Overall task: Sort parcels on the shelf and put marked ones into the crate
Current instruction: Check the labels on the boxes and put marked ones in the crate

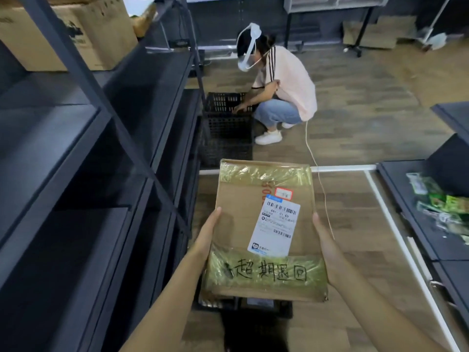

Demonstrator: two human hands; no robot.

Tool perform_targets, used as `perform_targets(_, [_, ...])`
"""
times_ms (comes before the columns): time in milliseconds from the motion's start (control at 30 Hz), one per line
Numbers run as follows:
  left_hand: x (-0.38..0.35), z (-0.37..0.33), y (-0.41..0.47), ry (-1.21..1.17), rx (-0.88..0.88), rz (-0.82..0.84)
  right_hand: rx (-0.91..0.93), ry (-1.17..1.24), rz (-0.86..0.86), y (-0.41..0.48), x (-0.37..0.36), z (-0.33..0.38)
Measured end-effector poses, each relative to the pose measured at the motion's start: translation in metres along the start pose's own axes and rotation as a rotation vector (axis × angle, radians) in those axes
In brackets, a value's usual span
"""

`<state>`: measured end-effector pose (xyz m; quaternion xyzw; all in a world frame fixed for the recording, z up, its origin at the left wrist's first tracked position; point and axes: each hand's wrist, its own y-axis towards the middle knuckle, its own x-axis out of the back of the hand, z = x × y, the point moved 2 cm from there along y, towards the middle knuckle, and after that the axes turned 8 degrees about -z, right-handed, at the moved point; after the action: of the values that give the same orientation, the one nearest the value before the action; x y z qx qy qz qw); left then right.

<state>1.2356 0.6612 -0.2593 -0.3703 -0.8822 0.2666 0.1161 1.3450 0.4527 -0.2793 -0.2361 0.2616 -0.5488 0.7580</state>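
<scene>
I hold a flat brown cardboard parcel [241, 212] in front of me at waist height. It carries a white shipping label, a small red-edged sticker and black handwritten characters on the tape near its lower edge. My left hand [208, 232] grips its left side and my right hand [323, 240] grips its right side, thumbs on top. Directly below the parcel stands a black crate [279, 307] on the floor, mostly hidden by the parcel. The dark metal shelf [76, 148] runs along my left.
Another person [284, 85] crouches ahead, reaching into stacked black crates [225, 128]. A large cardboard box [76, 34] sits on the top shelf. A low dark shelf with green packets [444, 204] stands at the right. A white cable [317, 168] trails across the wooden floor.
</scene>
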Motion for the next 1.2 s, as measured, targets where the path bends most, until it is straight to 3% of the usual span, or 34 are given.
perform_targets(267, [0.006, 0.016, 0.05, 0.042, 0.1, 0.047, 0.0, -0.042, -0.091, 0.03, -0.019, -0.013])
perform_targets(733, [0.011, 0.079, 0.105, 0.068, 0.291, 0.06, -0.211, -0.141, -0.194, 0.084, -0.006, -0.072])
perform_targets(933, [-0.003, 0.112, 0.133, 0.173, 0.28, 0.029, -0.252, -0.13, -0.216, 0.121, 0.005, -0.099])
perform_targets(1200, [-0.022, 0.185, 0.2, 0.25, 0.238, -0.058, -0.322, -0.124, -0.26, 0.223, 0.022, -0.188])
